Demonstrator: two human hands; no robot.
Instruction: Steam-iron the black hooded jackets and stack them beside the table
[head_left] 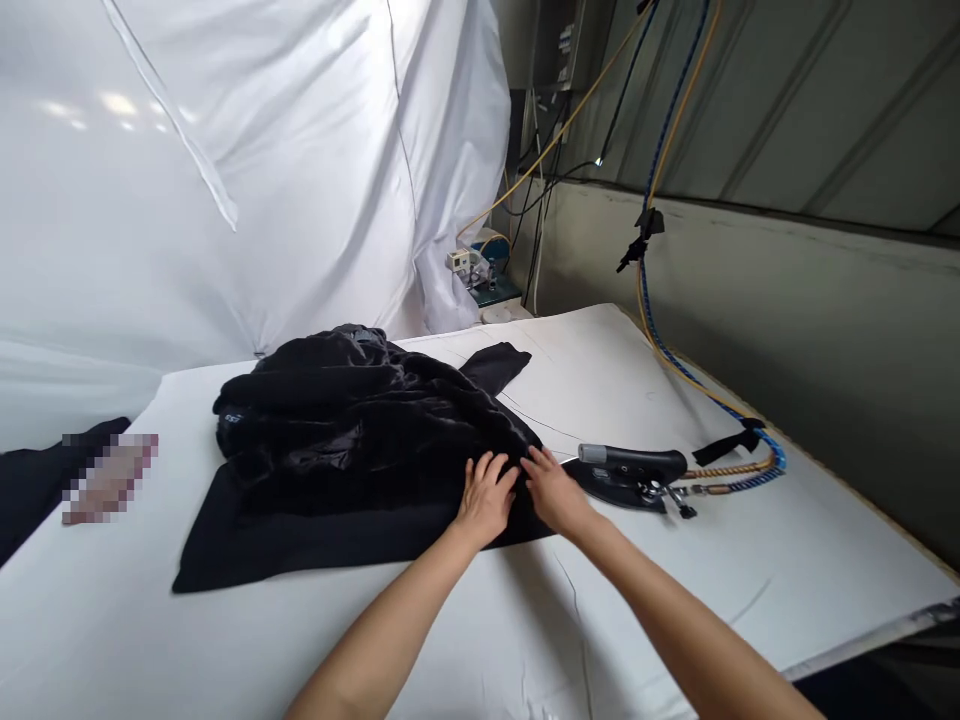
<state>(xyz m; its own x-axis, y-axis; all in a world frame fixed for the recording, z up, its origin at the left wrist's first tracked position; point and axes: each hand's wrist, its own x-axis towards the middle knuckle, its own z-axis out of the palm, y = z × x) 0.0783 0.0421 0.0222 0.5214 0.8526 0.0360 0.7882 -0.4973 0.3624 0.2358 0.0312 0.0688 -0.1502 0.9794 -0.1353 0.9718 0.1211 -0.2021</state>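
Observation:
A black garment [300,540] lies spread on the white table, its plush, fur-like side bunched on top. A sleeve-like flap [496,368] sticks out at the back. My left hand [487,497] rests on the garment's right part with fingers spread. Close beside it, my right hand [555,490] touches the garment's right edge, fingers also apart. Neither hand grips the cloth. Just right of my right hand lies a black iron [630,470] on its side of the table, a hose and cable attached.
The white padded table [750,590] carries loose threads. Blue and yellow lines [652,300] hang from above to the iron. White sheeting [300,180] closes off the back. A pixelated patch [112,480] and dark cloth [45,480] are at the left edge.

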